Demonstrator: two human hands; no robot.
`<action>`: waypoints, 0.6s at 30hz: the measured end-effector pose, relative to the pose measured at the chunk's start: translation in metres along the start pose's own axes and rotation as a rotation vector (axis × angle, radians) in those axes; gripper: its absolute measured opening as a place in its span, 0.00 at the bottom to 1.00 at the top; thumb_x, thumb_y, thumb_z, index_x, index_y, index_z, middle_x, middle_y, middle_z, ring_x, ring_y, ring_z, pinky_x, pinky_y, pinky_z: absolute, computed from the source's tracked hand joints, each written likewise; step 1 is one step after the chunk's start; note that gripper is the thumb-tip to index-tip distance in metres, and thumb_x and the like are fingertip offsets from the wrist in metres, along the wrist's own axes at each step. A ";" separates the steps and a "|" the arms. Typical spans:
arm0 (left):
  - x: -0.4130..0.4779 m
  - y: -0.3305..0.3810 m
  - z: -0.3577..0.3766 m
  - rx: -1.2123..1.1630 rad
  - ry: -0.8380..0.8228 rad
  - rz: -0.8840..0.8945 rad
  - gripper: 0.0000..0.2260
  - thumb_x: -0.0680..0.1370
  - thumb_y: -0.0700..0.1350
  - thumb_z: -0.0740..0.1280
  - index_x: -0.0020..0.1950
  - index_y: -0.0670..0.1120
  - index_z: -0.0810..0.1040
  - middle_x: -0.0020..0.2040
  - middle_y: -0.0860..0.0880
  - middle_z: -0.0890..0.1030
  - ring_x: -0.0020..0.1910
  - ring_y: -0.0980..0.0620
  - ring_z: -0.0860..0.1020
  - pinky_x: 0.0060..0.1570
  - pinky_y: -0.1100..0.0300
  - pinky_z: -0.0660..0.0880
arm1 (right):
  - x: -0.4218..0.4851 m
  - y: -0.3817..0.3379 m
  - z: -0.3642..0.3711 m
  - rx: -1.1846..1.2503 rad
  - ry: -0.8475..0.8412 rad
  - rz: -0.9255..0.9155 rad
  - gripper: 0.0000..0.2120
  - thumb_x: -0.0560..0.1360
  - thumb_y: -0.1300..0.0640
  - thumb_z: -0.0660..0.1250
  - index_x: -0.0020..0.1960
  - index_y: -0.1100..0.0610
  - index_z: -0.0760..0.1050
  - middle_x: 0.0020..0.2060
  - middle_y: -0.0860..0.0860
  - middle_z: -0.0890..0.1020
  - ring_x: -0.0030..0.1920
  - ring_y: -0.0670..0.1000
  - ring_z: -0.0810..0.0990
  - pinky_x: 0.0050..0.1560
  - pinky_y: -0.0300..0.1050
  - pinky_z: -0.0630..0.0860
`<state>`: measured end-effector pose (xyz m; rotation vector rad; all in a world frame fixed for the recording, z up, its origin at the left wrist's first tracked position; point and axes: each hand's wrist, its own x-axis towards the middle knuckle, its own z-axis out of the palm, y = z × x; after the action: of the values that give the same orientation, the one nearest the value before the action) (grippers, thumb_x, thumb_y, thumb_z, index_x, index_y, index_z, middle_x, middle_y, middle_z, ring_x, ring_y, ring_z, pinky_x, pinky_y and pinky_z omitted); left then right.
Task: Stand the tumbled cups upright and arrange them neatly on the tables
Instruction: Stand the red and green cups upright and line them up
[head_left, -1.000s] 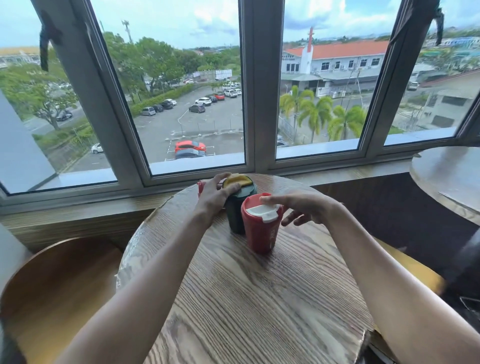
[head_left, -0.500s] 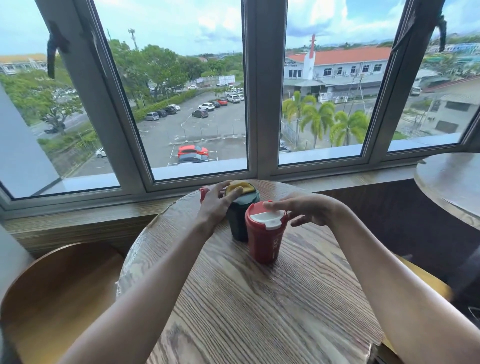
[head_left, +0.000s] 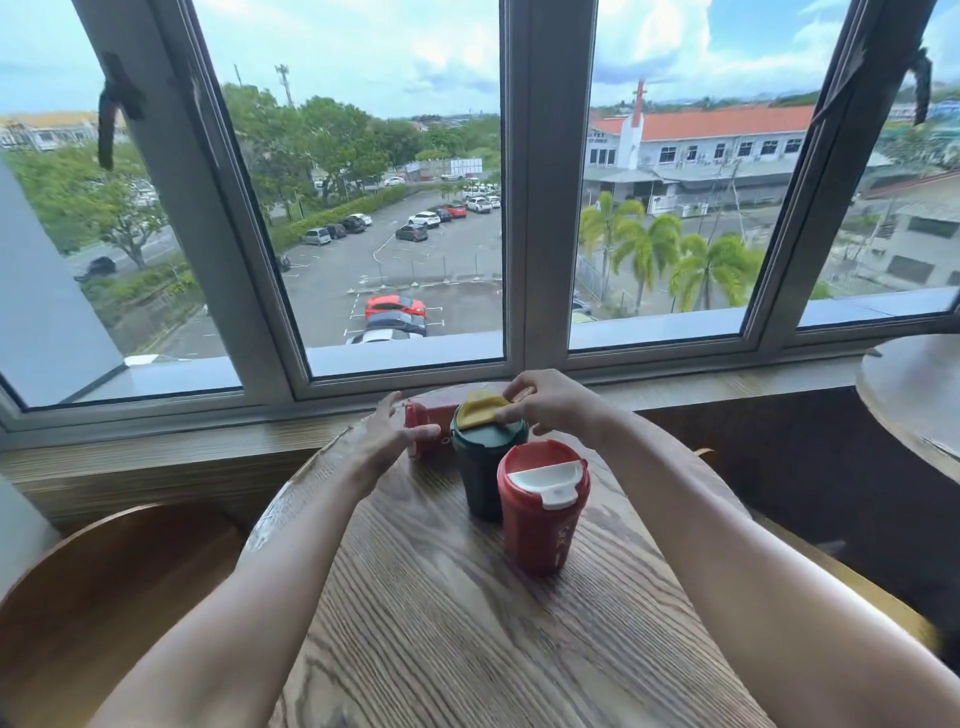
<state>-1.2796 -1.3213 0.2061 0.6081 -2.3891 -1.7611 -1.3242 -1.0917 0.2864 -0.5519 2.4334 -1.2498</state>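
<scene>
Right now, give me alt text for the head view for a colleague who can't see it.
Both hands reach over a round wooden table by a window: the left hand is at a red cup lying on its side, and the right hand touches the yellow flap on an upright green cup. An upright red cup with a white lid flap stands nearest the camera.

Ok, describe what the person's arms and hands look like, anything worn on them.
Both forearms are bare as far as the frame shows: no sleeves in view. The left hand and right hand show no gloves, and no watch, bracelet or ring can be made out.
</scene>
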 end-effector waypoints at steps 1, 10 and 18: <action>0.001 -0.001 0.002 0.009 -0.037 0.008 0.41 0.70 0.43 0.77 0.78 0.51 0.58 0.74 0.48 0.66 0.69 0.47 0.68 0.60 0.60 0.69 | 0.002 0.002 0.001 0.022 0.000 0.008 0.16 0.72 0.58 0.74 0.58 0.60 0.78 0.44 0.53 0.79 0.44 0.51 0.76 0.40 0.43 0.75; -0.009 -0.013 0.000 -0.067 0.011 0.078 0.42 0.60 0.42 0.82 0.71 0.51 0.68 0.67 0.42 0.74 0.54 0.50 0.79 0.45 0.61 0.77 | 0.013 0.018 0.005 0.127 0.005 -0.014 0.11 0.70 0.61 0.75 0.50 0.57 0.76 0.38 0.51 0.80 0.42 0.52 0.79 0.44 0.48 0.77; -0.073 0.004 -0.028 0.235 0.209 0.288 0.43 0.60 0.45 0.83 0.72 0.53 0.69 0.60 0.47 0.68 0.61 0.49 0.71 0.68 0.51 0.69 | 0.018 0.027 0.010 0.123 0.041 -0.024 0.10 0.67 0.57 0.77 0.44 0.51 0.77 0.43 0.54 0.82 0.46 0.56 0.81 0.47 0.52 0.79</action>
<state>-1.2048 -1.3176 0.2298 0.4207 -2.4090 -1.2513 -1.3396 -1.0932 0.2562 -0.5271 2.3696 -1.4229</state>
